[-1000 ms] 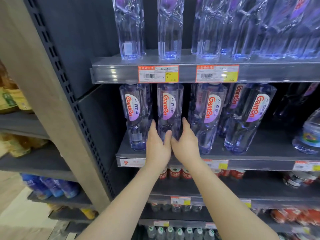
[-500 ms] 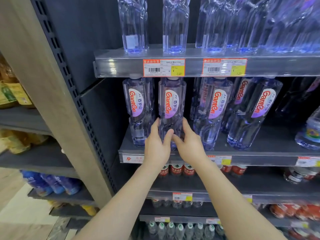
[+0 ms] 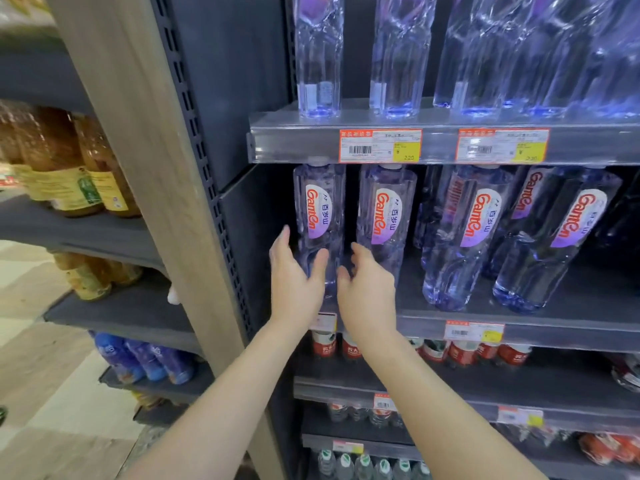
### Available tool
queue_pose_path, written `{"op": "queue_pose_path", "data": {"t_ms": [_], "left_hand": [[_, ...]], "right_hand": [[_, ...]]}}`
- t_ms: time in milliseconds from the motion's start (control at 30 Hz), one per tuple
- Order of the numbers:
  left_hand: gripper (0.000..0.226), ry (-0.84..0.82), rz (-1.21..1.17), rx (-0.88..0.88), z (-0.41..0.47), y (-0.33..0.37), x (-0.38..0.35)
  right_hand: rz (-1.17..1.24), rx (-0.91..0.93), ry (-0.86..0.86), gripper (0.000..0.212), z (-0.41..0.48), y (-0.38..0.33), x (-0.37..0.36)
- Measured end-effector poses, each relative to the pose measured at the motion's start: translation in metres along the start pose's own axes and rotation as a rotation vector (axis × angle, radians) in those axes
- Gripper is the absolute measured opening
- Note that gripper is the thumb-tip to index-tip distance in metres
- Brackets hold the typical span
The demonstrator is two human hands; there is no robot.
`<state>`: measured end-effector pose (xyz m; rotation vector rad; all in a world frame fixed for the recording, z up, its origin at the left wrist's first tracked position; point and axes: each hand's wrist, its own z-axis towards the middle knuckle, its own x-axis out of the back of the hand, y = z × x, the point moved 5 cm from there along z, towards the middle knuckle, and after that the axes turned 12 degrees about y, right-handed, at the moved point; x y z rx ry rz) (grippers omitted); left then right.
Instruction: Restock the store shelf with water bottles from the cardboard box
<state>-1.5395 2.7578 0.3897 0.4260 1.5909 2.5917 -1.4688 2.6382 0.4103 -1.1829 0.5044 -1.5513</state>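
Note:
Clear water bottles with purple and orange labels stand on the middle shelf (image 3: 519, 325). Both my hands are at the lower part of the leftmost bottle (image 3: 319, 216). My left hand (image 3: 294, 275) wraps its left side, thumb across the front. My right hand (image 3: 367, 289) presses its right side, fingers in the gap beside the second bottle (image 3: 386, 216). Two more bottles (image 3: 464, 237) lean to the right of these. The cardboard box is out of view.
The upper shelf (image 3: 294, 140) holds a row of the same bottles, close above the caps. A wooden upright (image 3: 149, 168) stands to the left, with juice bottles (image 3: 69, 174) beyond it. Red-capped bottles (image 3: 464, 353) fill the shelf below.
Both hands have shifted left from the second bottle to the leftmost one. The view has turned right and dropped a little.

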Motion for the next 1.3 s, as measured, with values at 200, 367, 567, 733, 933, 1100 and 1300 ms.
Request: {"op": "queue_pose_path", "data": {"t_ms": [200, 367, 567, 733, 933, 1100, 1300], "left_hand": [[0.084, -0.194, -0.011, 0.03, 0.015, -0.018, -0.008], [0.068, -0.186, -0.005, -0.007, 0.017, -0.017, -0.003], [0.067, -0.154, -0.013, 0.004, 0.015, -0.019, 0.007], [0.07, -0.162, -0.03, 0.017, 0.011, -0.017, 0.007], [0.076, -0.232, 0.028, 0.012, 0.008, -0.012, 0.011], [0.073, -0.155, 0.216, -0.05, -0.001, 0.002, 0.029], [0.046, -0.036, 0.489, -0.679, -0.036, 0.062, 0.05]], "right_hand": [[-0.077, -0.039, -0.015, 0.061, 0.009, -0.008, -0.026], [-0.035, -0.07, -0.079, 0.068, 0.002, 0.004, -0.039], [-0.01, -0.051, -0.086, 0.069, 0.001, 0.008, -0.043], [0.017, -0.074, -0.098, 0.07, 0.001, 0.011, -0.042], [0.028, -0.052, -0.144, 0.073, 0.001, 0.009, -0.037], [-0.062, -0.008, -0.184, 0.064, -0.007, 0.001, -0.024], [-0.139, 0.065, -0.215, 0.055, -0.018, -0.022, 0.04]]}}
